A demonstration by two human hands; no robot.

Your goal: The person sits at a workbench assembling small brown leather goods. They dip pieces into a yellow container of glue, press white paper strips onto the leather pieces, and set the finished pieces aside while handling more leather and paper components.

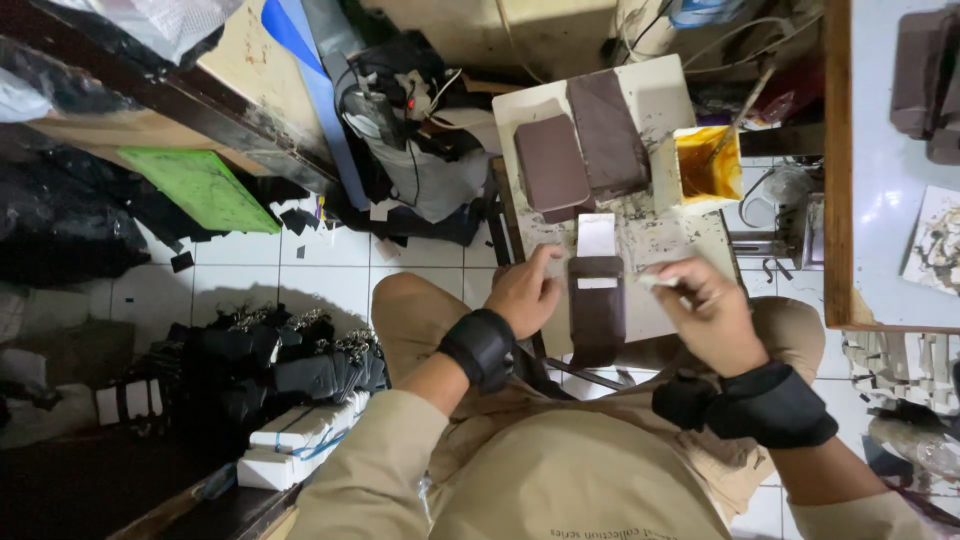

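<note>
Brown leather piece point(596, 305) lies on the small tabletop point(655, 240), its long axis running away from the person, between the two hands. Left hand point(522, 292) presses its edge with open, spread fingers. Right hand point(708, 315), just beside the piece, has its grip pinched shut on a small pale scrap point(658, 282).

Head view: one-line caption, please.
Left hand steadies a brown leather piece on a small worktable; right hand holds a pale strip.
</note>
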